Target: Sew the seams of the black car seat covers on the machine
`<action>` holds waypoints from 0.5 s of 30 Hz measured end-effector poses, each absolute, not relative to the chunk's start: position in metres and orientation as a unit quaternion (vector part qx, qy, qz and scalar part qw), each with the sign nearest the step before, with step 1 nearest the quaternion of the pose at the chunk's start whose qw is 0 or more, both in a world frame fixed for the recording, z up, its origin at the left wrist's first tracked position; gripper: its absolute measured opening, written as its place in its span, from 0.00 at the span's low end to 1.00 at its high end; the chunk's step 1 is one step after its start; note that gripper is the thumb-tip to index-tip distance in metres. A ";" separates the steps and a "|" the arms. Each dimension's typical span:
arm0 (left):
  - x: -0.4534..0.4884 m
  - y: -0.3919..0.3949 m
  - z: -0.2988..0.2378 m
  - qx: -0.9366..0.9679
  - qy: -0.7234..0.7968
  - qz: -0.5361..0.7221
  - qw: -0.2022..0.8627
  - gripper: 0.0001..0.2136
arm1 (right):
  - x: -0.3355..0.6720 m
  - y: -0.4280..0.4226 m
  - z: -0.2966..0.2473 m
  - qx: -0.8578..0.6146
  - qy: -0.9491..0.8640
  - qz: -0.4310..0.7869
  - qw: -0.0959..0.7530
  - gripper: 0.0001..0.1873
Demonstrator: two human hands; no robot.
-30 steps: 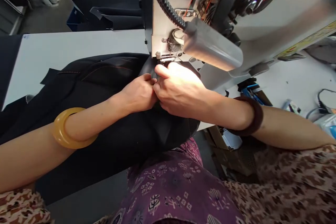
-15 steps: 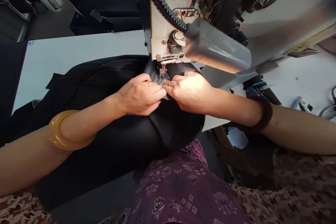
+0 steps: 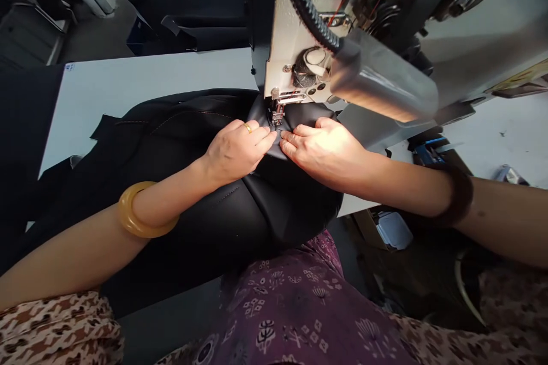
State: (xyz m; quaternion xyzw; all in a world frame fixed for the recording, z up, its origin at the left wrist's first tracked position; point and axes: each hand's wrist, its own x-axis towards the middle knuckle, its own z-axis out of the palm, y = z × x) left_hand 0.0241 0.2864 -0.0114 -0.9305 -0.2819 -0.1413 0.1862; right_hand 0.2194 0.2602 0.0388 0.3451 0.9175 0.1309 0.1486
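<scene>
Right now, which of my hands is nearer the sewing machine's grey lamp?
The right. Your right hand is on the black material, below and left of the lamp in view; your left hand is on the same material, farther off, left of the presser foot.

Black material (image 3: 299, 197) partly hidden under left hand (image 3: 237, 148) and right hand (image 3: 325, 148) (palms too); presser foot (image 3: 277, 115) detail too small; sewing machine (image 3: 462, 51) cropped top, right.

presser foot (image 3: 277, 115) blocks ahead, lamp (image 3: 385, 80) ahead right
</scene>
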 end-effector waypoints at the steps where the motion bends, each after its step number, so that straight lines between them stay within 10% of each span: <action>1: 0.026 0.285 -0.012 -0.926 -0.283 -0.146 0.205 0.15 | 0.219 0.261 0.040 0.347 0.916 0.128 0.153 0.20; 15: 0.033 0.277 -0.016 -0.913 -0.311 -0.204 0.165 0.15 | 0.233 0.283 0.043 0.302 0.928 0.161 0.144 0.18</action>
